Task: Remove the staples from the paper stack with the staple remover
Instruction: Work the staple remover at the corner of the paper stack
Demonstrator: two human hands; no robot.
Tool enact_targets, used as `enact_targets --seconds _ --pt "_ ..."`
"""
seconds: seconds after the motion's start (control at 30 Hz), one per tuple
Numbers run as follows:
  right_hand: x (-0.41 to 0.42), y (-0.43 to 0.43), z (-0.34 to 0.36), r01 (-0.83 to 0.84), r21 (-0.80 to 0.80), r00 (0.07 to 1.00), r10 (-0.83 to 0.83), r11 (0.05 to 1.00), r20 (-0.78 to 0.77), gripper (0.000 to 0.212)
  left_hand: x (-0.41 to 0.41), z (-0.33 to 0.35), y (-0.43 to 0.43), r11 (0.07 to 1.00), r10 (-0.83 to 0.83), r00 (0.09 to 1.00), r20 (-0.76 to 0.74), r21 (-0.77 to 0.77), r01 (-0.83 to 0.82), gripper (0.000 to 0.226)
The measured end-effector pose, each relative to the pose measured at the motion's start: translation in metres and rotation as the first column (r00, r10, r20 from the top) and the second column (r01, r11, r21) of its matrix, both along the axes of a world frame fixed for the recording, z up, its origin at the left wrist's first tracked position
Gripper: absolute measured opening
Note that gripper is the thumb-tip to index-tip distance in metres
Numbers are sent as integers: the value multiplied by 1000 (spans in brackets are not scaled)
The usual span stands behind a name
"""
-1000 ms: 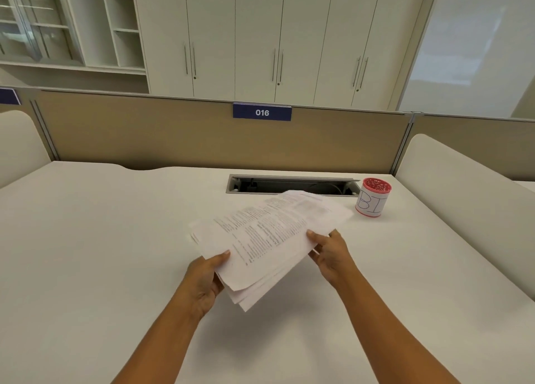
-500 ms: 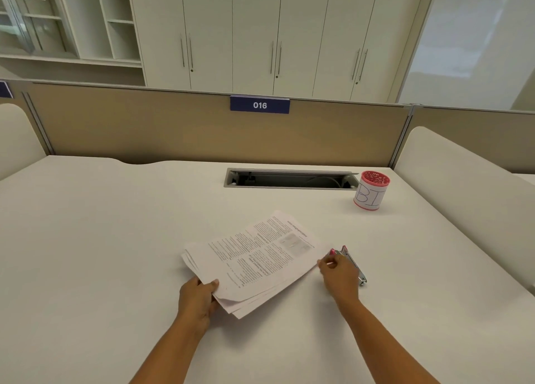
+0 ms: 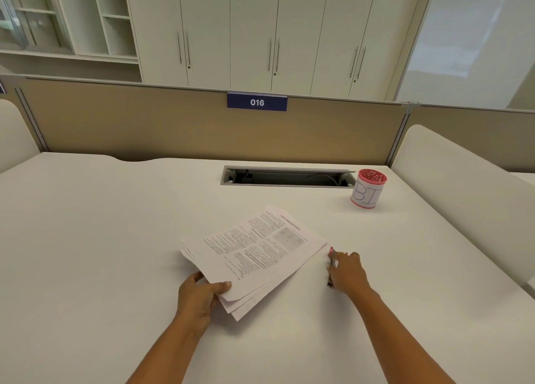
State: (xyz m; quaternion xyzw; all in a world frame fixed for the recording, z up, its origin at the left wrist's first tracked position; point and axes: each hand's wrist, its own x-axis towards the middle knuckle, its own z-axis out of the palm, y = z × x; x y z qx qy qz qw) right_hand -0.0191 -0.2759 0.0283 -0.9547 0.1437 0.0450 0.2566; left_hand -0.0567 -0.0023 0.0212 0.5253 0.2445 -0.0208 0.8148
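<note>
- Paper stack (image 3: 254,253) lies mid tabletop (image 3: 86,238), a bit right of centre, turned diagonally: one corner points to the far edge, the opposite one to the near edge
- Top sheet shows printed text & a small grey figure; sheets are fanned slightly along the left side & at the near corner
- L hand (image 3: 201,298) pinches the paper stack at its near-left corner, thumb on the top sheet, other fingers curled at the edge below
- Staple remover (image 3: 333,260) is on the tabletop just beside the paper stack's right corner, apart from the paper; only a pink tip, a bit of metal & a dark end show past the hand
- R hand (image 3: 347,272) sits over the staple remover, knuckles up, fingers curled down round it; looks clamped on it, though the hand hides most of the tool
- Both forearms are bare, coming in from the near edge
- Pink mesh pot (image 3: 368,189) w/ a white label marked "BI" stands upright toward the far right corner, well apart from stack & hands
- Cable slot (image 3: 286,176) w/ grey frame is cut in along the far edge, just left of the pot; cables inside
- Tan partition (image 3: 144,128) runs behind the far edge, blue plate "016" (image 3: 257,102) at its top
- Behind it, pale cupboards (image 3: 231,30) w/ bar handles
</note>
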Motion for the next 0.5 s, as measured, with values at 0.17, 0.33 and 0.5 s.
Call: enact_targets --seconds 0.17,0.33,0.5 --pt "-1 3 9 -53 -8 998 53 999 -20 51 0 -4 4 998 17 1000 -12 54 -16 59" --pt "-7 7 5 -108 -326 993 114 939 -2 48 0 -7 7 997 25 1000 -13 78 -24 50" --pt "-8 10 6 -128 -375 990 144 918 14 33 0 -9 6 998 23 1000 -20 62 -22 23"
